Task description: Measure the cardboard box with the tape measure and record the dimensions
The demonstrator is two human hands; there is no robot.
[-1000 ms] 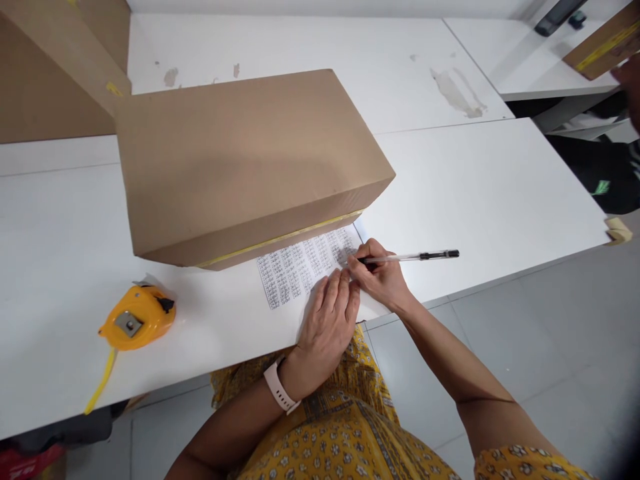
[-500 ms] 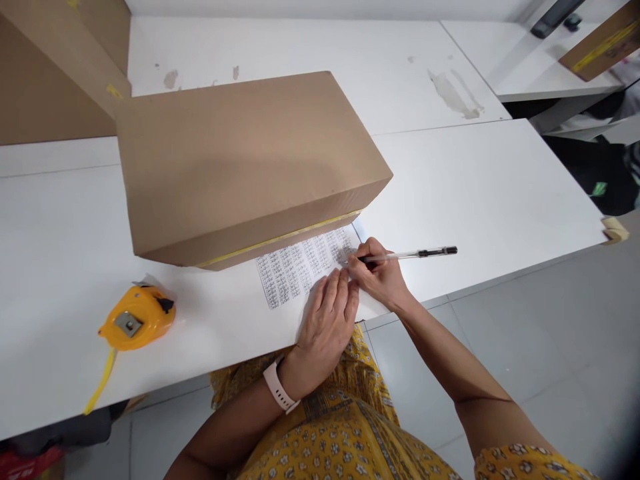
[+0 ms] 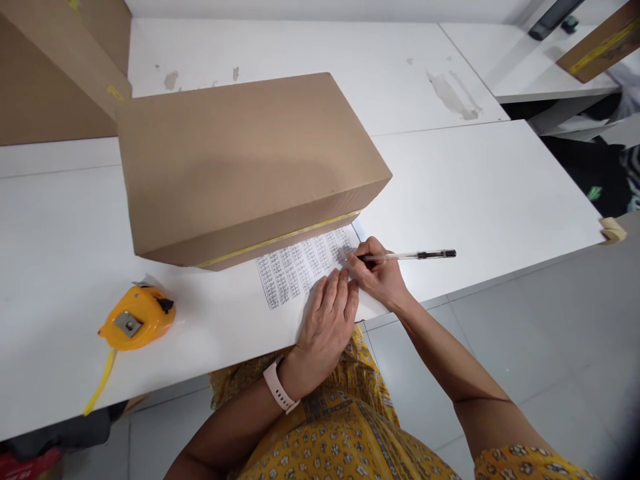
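Observation:
My right hand [image 3: 381, 277] pinches a clear pen with a black cap [image 3: 407, 255], its tip on the right edge of a sheet of paper [image 3: 295, 270] filled with rows of small handwriting. My left hand [image 3: 327, 321] lies flat, fingers stretched out, pressing the sheet's near part onto the white table [image 3: 475, 193]. A white watch is on that wrist. The sheet's far edge runs under a large closed cardboard box [image 3: 240, 160] with yellow tape along its lower seam.
A yellow tape measure [image 3: 136, 317] with its tape trailing over the near table edge lies at the left. More cardboard boxes [image 3: 55, 67] stand at the back left. Another box [image 3: 597, 43] sits on a table at the far right. A roll of masking tape [image 3: 613, 229] sits at the table's right corner.
Both hands stay almost in place; the pen tip shifts only slightly on the paper. At the far right, someone's hand seen a second ago has left the view.

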